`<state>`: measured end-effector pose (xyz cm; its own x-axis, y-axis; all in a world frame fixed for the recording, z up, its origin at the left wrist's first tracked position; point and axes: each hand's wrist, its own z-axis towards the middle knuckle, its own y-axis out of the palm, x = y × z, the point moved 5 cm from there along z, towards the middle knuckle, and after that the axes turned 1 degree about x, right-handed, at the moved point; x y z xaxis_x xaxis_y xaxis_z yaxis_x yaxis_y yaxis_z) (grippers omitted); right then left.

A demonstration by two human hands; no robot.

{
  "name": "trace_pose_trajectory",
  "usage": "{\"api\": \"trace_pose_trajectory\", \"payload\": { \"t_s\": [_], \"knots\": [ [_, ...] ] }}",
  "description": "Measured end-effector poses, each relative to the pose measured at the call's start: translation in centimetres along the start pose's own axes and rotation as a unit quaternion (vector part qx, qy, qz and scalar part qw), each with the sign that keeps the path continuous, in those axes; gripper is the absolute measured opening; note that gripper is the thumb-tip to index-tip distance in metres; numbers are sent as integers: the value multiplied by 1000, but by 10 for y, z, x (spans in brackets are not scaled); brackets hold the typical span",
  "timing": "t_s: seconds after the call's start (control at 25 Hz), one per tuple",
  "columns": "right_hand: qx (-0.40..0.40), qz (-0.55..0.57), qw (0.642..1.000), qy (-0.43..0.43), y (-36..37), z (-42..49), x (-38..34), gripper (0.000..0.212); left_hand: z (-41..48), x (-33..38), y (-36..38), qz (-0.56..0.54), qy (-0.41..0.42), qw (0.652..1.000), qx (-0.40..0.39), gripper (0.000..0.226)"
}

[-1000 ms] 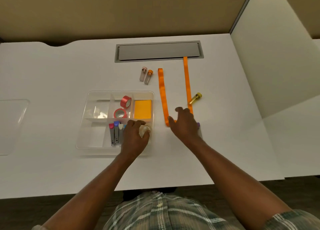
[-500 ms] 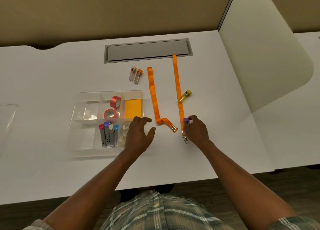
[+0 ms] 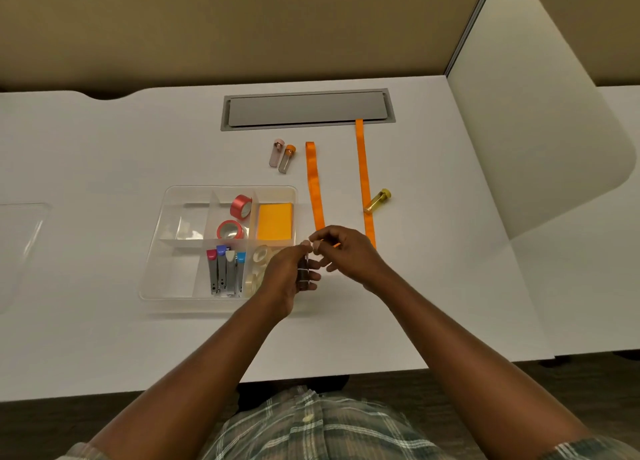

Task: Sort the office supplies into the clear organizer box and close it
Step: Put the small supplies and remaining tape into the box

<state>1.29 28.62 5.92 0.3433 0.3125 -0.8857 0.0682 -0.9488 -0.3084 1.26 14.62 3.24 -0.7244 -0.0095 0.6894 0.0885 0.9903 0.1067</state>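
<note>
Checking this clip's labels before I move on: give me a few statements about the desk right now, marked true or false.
1. Two red tape rolls lie in the organizer box. True.
2. The yellow vial is inside the box. False: it lies on the table beside the orange lanyard.
3. The orange notepad sits in the box's far right compartment. True.
4. Both hands are empty. False: the left hand holds a small dark tube and the right hand pinches its top.
5. The box is closed. False: it stands open, with no lid on it.
</note>
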Motion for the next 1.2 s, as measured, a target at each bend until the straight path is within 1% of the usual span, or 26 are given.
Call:
{"api": "trace_pose_trajectory", "payload": {
  "t_s": [0.08,0.12,0.24,0.32,0.4,0.48,0.56,0.68,0.76,0.84,0.88,0.96,1.0,1.04,1.08,1.12,1.2],
  "knots": [
    [55,-27,998,19,-15,14,8,24,0,-3,-10,11,-3,1000,14,37],
    [85,-66,994,30,-25,24,15,29,-2,-4,-15,8,-6,1000,19,36],
    [142,-226,960,83,-58,53,40,55,-7,-9,-26,3,-11,1000,27,31],
    [149,-286,938,127,-73,67,51,64,-10,-12,-33,1,-9,999,31,28],
    [142,-342,917,151,-83,78,56,62,-12,-14,-41,1,-7,999,37,28],
    [134,-381,903,146,-87,84,60,56,-14,-15,-49,-6,-7,999,42,28],
    [144,-388,902,126,-88,88,61,48,-17,-14,-56,-12,-7,999,44,28],
    [156,-395,897,122,-86,91,67,35,-21,-14,-68,-23,-11,998,57,26],
    [186,-391,894,115,-85,89,71,25,-23,-13,-76,-27,-12,998,63,28],
    [225,-354,903,93,-83,85,67,23,-25,-12,-86,-38,-10,997,67,30],
    [243,-317,913,80,-79,85,60,28,-26,-10,-93,-45,-6,996,71,31],
    [268,-216,938,52,-66,85,38,48,-26,-4,-108,-58,2,995,76,32],
    [270,-161,949,38,-55,86,25,58,-24,0,-117,-64,5,995,79,33],
    [264,-101,959,31,-41,87,12,63,-24,4,-125,-68,7,994,83,33],
    [249,-29,967,34,-23,88,0,62,-22,10,-135,-70,8,994,88,34],
    [225,56,972,49,-1,87,-12,54,-21,16,-145,-74,13,993,93,35],
    [147,211,961,99,49,83,-36,35,-18,29,-166,-82,25,990,114,35]
  ]
}}
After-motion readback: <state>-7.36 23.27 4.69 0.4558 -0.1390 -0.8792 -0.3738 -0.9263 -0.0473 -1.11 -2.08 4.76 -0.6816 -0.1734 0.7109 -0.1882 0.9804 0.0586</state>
